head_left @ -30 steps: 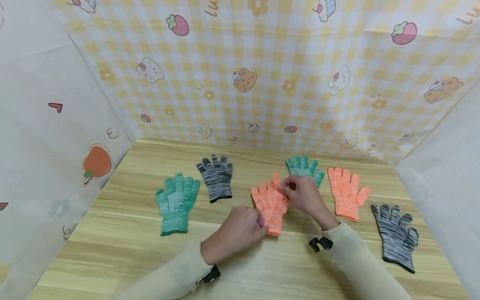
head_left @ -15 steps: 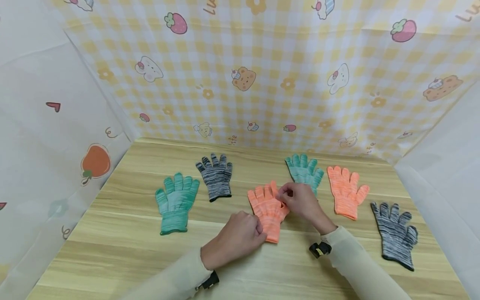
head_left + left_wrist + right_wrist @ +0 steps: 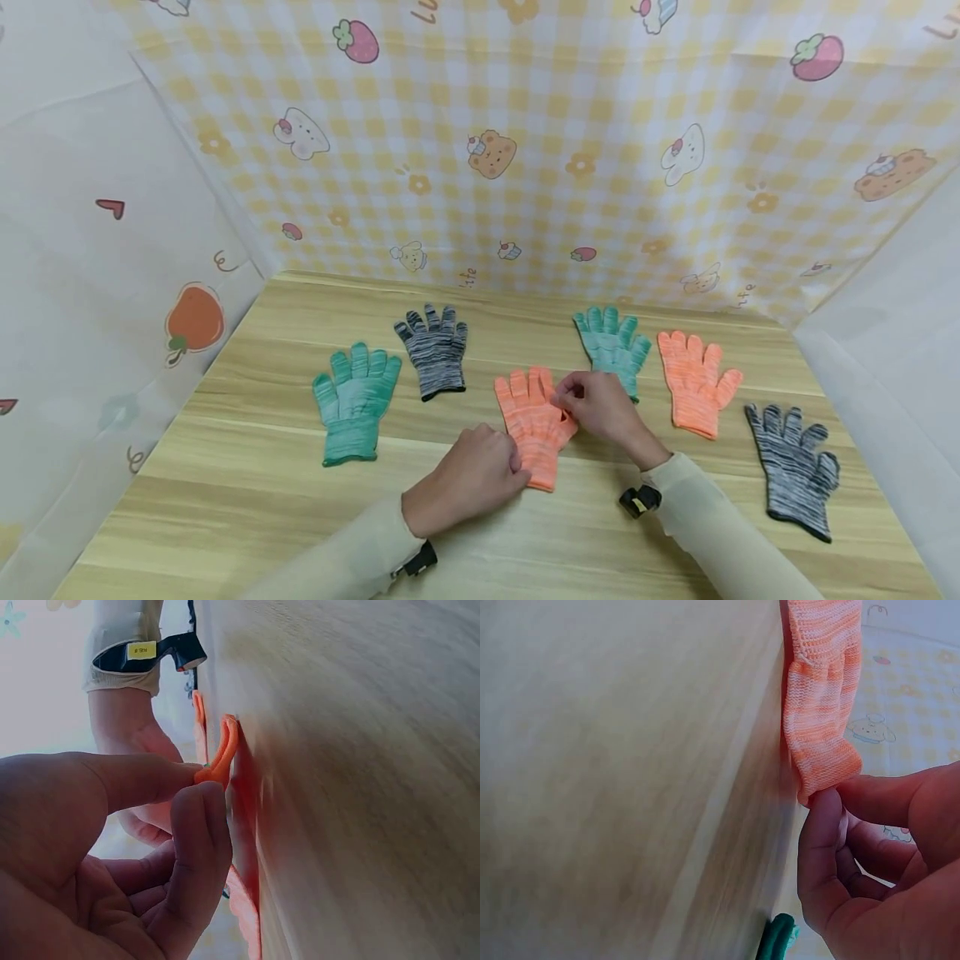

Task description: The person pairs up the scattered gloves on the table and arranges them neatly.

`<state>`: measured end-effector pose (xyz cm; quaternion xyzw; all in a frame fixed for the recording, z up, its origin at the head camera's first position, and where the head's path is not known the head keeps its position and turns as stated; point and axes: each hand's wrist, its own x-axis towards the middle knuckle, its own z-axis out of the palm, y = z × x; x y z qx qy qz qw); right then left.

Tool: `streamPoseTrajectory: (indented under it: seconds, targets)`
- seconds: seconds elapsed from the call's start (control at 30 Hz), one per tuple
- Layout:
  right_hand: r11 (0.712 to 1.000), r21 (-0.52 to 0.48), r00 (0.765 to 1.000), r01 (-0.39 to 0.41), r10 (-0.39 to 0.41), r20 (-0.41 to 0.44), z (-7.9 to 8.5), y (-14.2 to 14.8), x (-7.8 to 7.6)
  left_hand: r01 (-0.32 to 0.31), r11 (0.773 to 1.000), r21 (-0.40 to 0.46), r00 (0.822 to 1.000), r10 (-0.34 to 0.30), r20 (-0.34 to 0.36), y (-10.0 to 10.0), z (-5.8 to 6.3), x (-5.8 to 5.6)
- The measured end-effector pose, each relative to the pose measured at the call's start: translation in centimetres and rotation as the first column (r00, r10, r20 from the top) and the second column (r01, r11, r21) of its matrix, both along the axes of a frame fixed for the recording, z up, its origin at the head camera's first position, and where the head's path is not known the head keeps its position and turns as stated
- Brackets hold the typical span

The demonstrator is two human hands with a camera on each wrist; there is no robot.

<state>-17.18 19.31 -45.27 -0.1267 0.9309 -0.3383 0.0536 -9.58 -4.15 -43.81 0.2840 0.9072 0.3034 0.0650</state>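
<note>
An orange knit glove point(image 3: 534, 425) lies at the middle of the table, fingers toward the back wall and cuff toward me. My left hand point(image 3: 474, 471) pinches the left corner of its cuff; the left wrist view shows the folded cuff edge point(image 3: 223, 754) between thumb and finger, raised a little off the wood. On the glove's other side, my right hand point(image 3: 603, 408) pinches the fabric near the thumb and nearest finger. In the right wrist view the orange knit point(image 3: 825, 697) bunches at the fingertips. A small gap shows in the fabric beside the right fingertips.
A green glove point(image 3: 355, 404) and a grey-black glove point(image 3: 435, 352) lie to the left. Behind my right hand is another green glove point(image 3: 611, 342). Farther right are a second orange glove point(image 3: 692, 383) and a second grey-black glove point(image 3: 793, 472). A checked cloth point(image 3: 570, 125) rises behind the table.
Both hands have drawn the orange glove slightly toward me. Its upright finger has come down toward the others, and more of the back green glove shows.
</note>
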Motion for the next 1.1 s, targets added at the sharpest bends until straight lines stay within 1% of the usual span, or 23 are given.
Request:
streamPoseTrajectory:
  seconds: [0.03,0.07,0.13,0.2,0.23,0.27,0.3,0.33,0.4,0.43,0.47,0.53,0.57,0.63,0.7,0.77,0.93,1.1]
  targets:
    - [1.000,-0.001,1.000,-0.002,0.002,0.003,0.0,0.0,0.0,0.002,1.000,-0.003,1.000,-0.002,0.002,0.0,0.0,0.0]
    - [1.000,-0.003,1.000,-0.004,0.004,0.003,-0.1,0.0,0.0,0.008,1.000,-0.008,1.000,-0.008,-0.028,-0.1,-0.8,-0.1]
    - [1.000,-0.006,1.000,-0.007,0.007,0.007,-0.2,0.1,0.1,0.011,1.000,-0.014,0.999,-0.012,-0.039,-0.1,-1.0,-0.1]
    - [1.000,-0.007,1.000,-0.007,0.007,0.009,-0.3,0.2,0.1,0.010,0.999,-0.037,0.999,-0.011,-0.038,-0.1,-1.2,-0.1]
    - [1.000,-0.006,1.000,-0.010,0.010,0.008,-0.3,0.2,0.1,0.009,0.998,-0.057,0.999,-0.012,-0.051,-0.1,-1.9,-0.2]
    - [1.000,-0.005,1.000,-0.012,0.012,0.006,-0.3,0.3,0.1,0.005,0.998,-0.070,0.999,-0.008,-0.042,-0.1,-2.1,-0.3]
    - [1.000,-0.002,1.000,-0.013,0.013,0.006,-0.4,0.3,0.1,-0.001,0.997,-0.080,1.000,0.001,-0.007,0.0,-1.8,-0.2]
    - [1.000,-0.001,1.000,-0.013,0.013,0.006,-0.4,0.3,0.2,-0.007,0.995,-0.102,1.000,0.006,-0.005,0.1,-2.7,-0.4]
    - [1.000,-0.001,1.000,-0.008,0.008,0.011,-0.4,0.4,0.2,-0.013,0.993,-0.114,1.000,0.014,0.005,0.1,-3.8,-0.7]
    - [1.000,-0.001,1.000,-0.004,0.004,0.013,-0.3,0.4,0.2,-0.016,0.993,-0.121,1.000,0.018,0.014,0.2,-4.6,-0.9]
    - [1.000,-0.001,1.000,0.001,-0.001,0.015,-0.3,0.4,0.3,-0.019,0.992,-0.123,0.999,0.024,0.039,0.3,-4.8,-1.0]
    - [1.000,-0.002,1.000,0.010,-0.010,0.016,-0.2,0.5,0.3,-0.020,0.990,-0.137,0.999,0.024,0.032,0.3,-6.4,-1.4]
    - [1.000,-0.001,1.000,0.012,-0.012,0.013,-0.1,0.6,0.3,-0.018,0.991,-0.135,0.999,0.023,0.034,0.3,-6.6,-1.5]
    - [1.000,-0.002,1.000,0.014,-0.014,0.007,0.0,0.7,0.4,-0.019,0.988,-0.155,0.999,0.023,0.022,0.4,-7.5,-1.7]
    - [1.000,-0.005,1.000,0.011,-0.011,0.001,0.1,0.8,0.4,-0.020,0.986,-0.167,1.000,0.021,0.000,0.4,-7.9,-1.8]
    - [1.000,-0.001,1.000,0.007,-0.007,-0.010,0.2,1.0,0.4,-0.022,0.984,-0.179,1.000,0.021,-0.012,0.4,-7.9,-1.8]
    - [1.000,0.030,0.998,-0.003,0.005,-0.060,0.1,1.5,0.2,-0.023,0.977,-0.214,1.000,0.027,0.015,0.6,-7.6,-1.7]
    - [0.998,0.053,0.994,-0.025,0.030,-0.103,-0.1,1.9,0.0,-0.020,0.973,-0.229,0.999,0.029,0.036,0.6,-7.5,-1.7]
